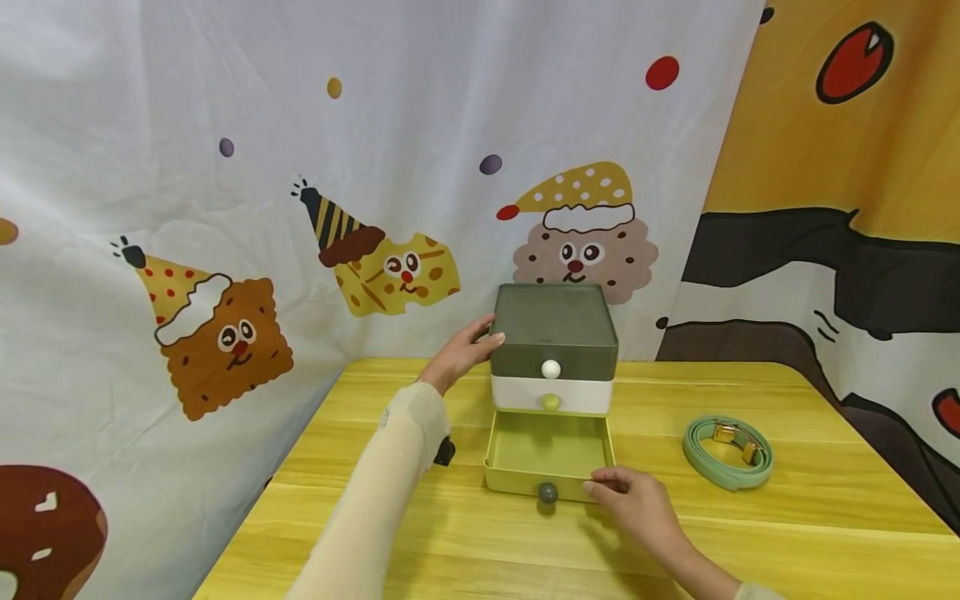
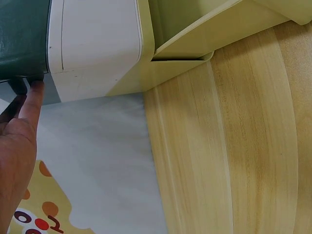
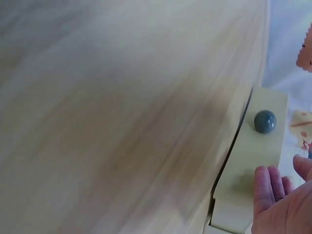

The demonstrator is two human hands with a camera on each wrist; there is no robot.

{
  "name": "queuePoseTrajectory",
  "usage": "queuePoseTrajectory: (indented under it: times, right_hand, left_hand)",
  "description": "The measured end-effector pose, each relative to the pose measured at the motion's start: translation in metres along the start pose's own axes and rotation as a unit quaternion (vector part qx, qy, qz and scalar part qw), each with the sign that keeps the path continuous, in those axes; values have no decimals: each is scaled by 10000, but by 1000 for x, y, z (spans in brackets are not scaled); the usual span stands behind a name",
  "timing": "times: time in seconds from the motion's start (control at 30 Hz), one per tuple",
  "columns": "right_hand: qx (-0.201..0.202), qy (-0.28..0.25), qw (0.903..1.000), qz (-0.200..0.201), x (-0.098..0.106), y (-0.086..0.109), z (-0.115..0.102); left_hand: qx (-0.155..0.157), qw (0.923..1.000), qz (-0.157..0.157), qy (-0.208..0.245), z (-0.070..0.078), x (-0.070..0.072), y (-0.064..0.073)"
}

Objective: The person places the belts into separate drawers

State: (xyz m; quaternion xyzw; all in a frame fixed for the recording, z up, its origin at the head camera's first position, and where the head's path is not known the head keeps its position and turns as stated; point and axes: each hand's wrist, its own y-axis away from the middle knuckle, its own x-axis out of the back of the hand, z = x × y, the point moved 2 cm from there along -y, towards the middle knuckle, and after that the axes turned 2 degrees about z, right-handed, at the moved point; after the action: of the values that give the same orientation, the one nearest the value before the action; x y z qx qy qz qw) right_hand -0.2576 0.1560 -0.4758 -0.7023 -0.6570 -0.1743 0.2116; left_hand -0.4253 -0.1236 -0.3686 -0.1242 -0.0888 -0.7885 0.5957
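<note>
A small desktop drawer box [image 1: 551, 358] stands on the wooden table, with a dark green top tier, a white middle tier and a yellow-green bottom tier. Its bottom drawer [image 1: 525, 485] is pulled out, and the visible inside holds nothing. A dark grey round knob [image 3: 264, 121] sits on that drawer's front. My left hand [image 1: 462, 354] rests its fingertips against the left side of the green tier, fingers extended. At the drawer's front right corner is my right hand [image 1: 637, 508], its fingers loosely extended and the thumb apart; whether it touches the drawer is unclear.
To the right of the drawer box lies a coiled green belt [image 1: 727, 452] with gold-coloured metal fittings. Behind the table [image 1: 825, 500] hangs a white curtain [image 1: 420, 108] with cartoon prints, close to the box's back.
</note>
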Motion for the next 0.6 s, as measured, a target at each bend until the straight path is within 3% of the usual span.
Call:
queuePoseTrajectory:
  times: [0.6]
  right_hand:
    - [-270,128,9995,-29,53,-15,28]
  left_hand:
    - [-92,10000,6,-4,-1,1,0]
